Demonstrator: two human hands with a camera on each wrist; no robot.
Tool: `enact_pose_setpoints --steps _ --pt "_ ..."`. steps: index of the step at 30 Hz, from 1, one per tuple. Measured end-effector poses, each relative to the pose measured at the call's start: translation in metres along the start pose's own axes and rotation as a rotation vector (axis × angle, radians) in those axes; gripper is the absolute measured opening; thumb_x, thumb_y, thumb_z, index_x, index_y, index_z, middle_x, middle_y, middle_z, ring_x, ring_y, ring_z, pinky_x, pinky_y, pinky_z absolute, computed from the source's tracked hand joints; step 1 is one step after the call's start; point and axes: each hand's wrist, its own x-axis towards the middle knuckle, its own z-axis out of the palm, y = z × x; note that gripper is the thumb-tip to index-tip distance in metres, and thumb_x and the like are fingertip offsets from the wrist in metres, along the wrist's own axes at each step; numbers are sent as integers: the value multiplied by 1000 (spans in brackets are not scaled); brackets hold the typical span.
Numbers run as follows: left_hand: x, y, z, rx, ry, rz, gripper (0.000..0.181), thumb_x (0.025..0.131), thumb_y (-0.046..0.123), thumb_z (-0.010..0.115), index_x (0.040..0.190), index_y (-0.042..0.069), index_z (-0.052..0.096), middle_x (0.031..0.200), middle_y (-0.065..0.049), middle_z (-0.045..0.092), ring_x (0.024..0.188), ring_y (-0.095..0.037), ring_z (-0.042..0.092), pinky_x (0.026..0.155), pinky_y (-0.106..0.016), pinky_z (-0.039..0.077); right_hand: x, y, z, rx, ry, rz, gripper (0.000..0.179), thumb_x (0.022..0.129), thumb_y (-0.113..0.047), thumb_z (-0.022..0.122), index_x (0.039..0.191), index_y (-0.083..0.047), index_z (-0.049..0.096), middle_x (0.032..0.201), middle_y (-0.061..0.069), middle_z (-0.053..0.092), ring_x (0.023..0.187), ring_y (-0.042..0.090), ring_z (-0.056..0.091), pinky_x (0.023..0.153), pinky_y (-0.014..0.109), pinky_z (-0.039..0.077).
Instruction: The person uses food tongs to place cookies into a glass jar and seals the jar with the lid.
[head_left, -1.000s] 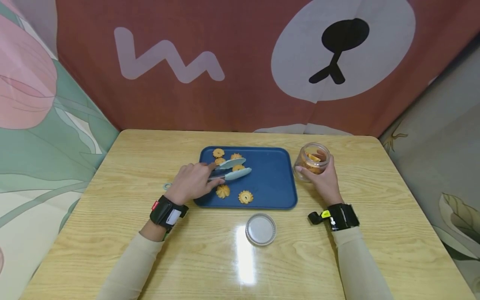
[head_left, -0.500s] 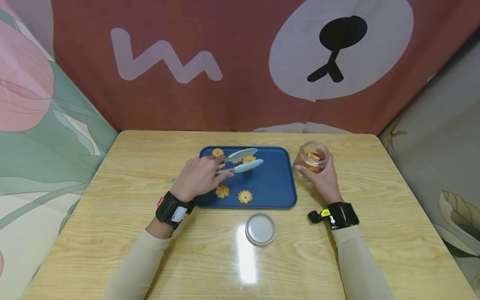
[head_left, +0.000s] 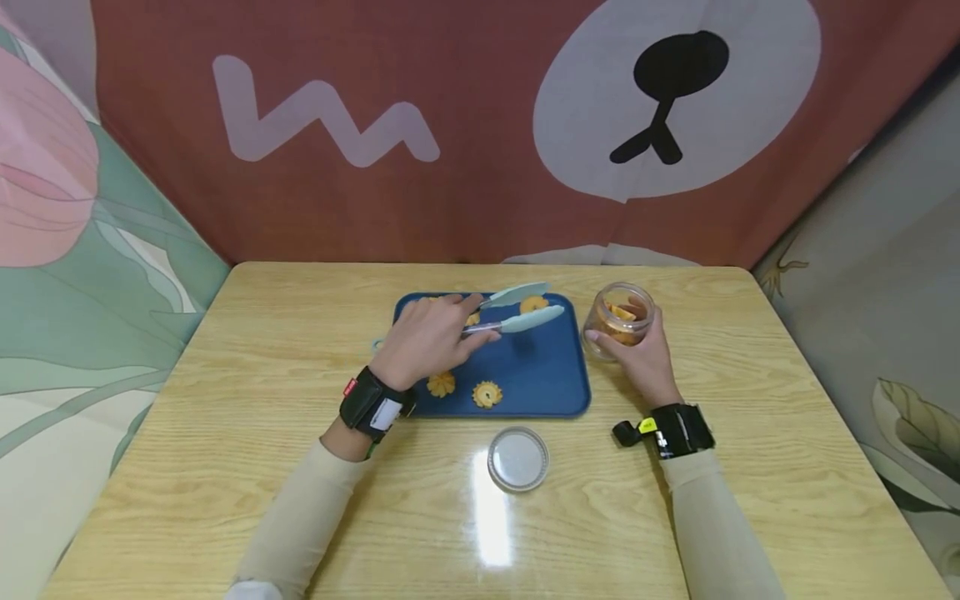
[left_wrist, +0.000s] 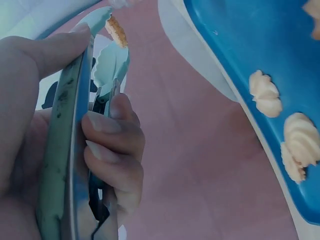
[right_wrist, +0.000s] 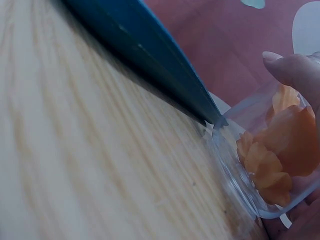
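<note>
My left hand (head_left: 427, 337) grips a pair of tongs (head_left: 531, 319) with pale blue-green tips, held above the blue tray (head_left: 536, 387). Between the tips is a cookie (head_left: 534, 304); the left wrist view shows that same cookie (left_wrist: 117, 32) edge-on, pinched there. At the tray's right side, my right hand (head_left: 643, 357) holds a clear open jar (head_left: 619, 310) upright on the table. Several cookies (right_wrist: 270, 165) lie inside the jar. On the tray, a flower-shaped cookie (head_left: 441, 384) and a ring-like cookie (head_left: 487, 394) sit near the front edge; others are partly hidden by my left hand.
A round lid (head_left: 518, 459) lies on the wooden table (head_left: 420, 517) in front of the tray. Behind the table hangs a reddish-brown cloth (head_left: 480, 217) with a bear print. Patterned cloths stand at both sides.
The left hand has moved right and away from me, carrying the tongs and a cookie lifted off the tray toward the jar. My right hand and the jar stay in place.
</note>
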Motion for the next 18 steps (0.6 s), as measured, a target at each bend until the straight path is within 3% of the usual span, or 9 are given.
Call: enact_pose_setpoints --steps 5,10,18 --pt "6 4 -2 -2 33 18 65 88 62 50 129 12 57 68 0 53 39 -12 40 34 -28 26 0 1 0 -4 3 6 90 72 -35 81 142 -22 25 136 7 40 120 20 42 96 49 37" --pt "13 10 -4 -8 30 22 63 87 59 54 128 12 57 64 0 50 41 -12 42 35 -28 29 -1 2 0 -2 5 15 90 72 -35 81 142 -22 25 136 8 40 120 20 41 96 49 36" --pt "25 25 -3 -2 -8 34 63 88 61 50 131 15 54 89 -4 65 46 -9 45 37 -26 32 0 1 -1 4 -9 11 89 74 -34 80 143 -25 24 138 8 39 121 21 41 97 49 37"
